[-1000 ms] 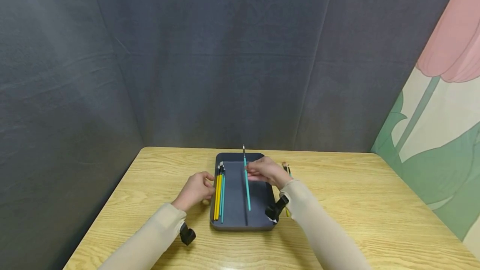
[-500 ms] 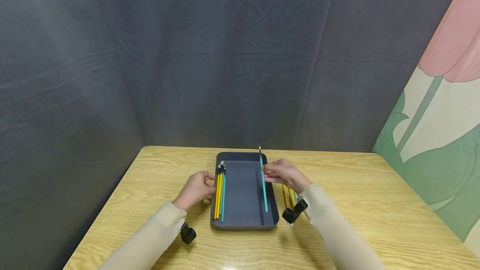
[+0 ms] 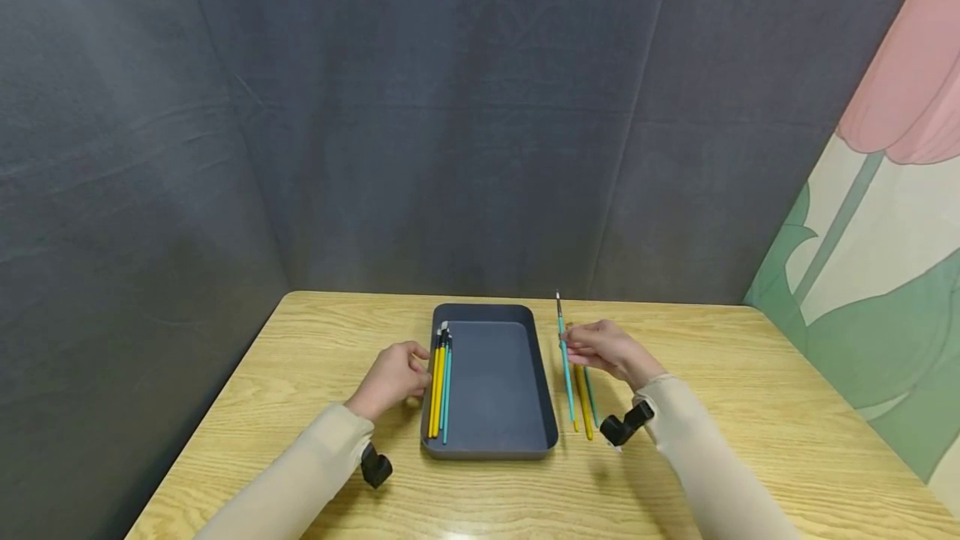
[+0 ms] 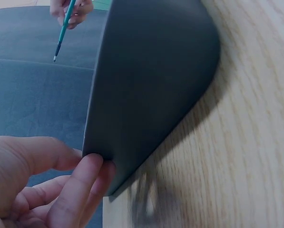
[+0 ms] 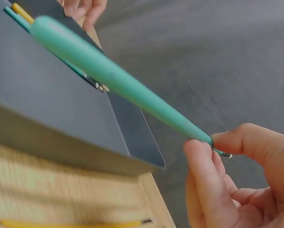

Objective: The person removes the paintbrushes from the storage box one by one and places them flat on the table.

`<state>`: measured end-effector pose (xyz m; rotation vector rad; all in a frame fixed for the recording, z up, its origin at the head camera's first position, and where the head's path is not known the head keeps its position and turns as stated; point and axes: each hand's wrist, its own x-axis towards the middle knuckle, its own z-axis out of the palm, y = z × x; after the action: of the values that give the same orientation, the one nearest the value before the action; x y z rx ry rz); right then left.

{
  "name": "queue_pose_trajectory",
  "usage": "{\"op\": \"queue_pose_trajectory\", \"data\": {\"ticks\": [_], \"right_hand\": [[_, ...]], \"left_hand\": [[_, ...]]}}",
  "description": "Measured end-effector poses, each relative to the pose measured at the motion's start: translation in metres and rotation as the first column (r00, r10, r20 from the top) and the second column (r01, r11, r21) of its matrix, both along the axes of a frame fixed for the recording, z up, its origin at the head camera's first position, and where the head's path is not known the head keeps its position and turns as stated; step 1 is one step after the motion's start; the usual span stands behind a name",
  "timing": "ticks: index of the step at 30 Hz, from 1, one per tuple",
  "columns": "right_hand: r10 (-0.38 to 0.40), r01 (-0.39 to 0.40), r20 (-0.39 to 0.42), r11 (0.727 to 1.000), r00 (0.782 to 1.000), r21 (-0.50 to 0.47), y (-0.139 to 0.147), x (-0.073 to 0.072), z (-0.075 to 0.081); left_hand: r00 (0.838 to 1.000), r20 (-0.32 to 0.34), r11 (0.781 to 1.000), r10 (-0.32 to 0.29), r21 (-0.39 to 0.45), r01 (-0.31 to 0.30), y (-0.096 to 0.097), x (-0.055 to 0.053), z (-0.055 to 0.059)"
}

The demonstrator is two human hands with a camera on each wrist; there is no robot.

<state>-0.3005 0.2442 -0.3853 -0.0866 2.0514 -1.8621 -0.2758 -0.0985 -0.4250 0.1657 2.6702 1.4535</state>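
Observation:
My right hand (image 3: 606, 348) pinches a teal paintbrush (image 3: 566, 369) by the middle of its handle, bristles up, just right of the dark grey tray (image 3: 495, 386). In the right wrist view the handle's thick butt end (image 5: 46, 33) juts toward the camera, with thumb and fingertips meeting near the thin end. My left hand (image 3: 392, 372) grips the tray's left wall; the left wrist view has the thumb at the rim and the fingertips (image 4: 92, 164) on the outer side. Inside, along the left wall, lie yellow paintbrushes (image 3: 437, 394) and teal paintbrushes (image 3: 447, 407), side by side.
On the wooden table (image 3: 750, 407), right of the tray, lie more yellow paintbrushes (image 3: 585, 407) and a teal one (image 3: 592, 398), partly behind the right hand. A dark grey curtain (image 3: 450, 123) hangs beyond the table's back edge. A tulip-painted wall (image 3: 885, 215) stands at the right.
My right hand has carried the teal paintbrush rightward, from above the tray to beside it over the table. The left hand stays at the tray's left wall.

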Motion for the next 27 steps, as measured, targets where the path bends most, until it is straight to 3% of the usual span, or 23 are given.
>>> {"op": "queue_pose_trajectory", "data": {"ticks": [7, 27], "right_hand": [[-0.01, 0.01, 0.019, 1.0, 1.0, -0.005, 0.022, -0.001, -0.004], [-0.105, 0.095, 0.064, 0.985, 0.992, 0.143, 0.062, -0.01, -0.036]], "left_hand": [[1.0, -0.002, 1.0, -0.001, -0.007, 0.001, 0.0, 0.0, -0.001], [1.0, -0.001, 1.0, -0.004, -0.008, 0.004, 0.0, 0.003, 0.0]]}}
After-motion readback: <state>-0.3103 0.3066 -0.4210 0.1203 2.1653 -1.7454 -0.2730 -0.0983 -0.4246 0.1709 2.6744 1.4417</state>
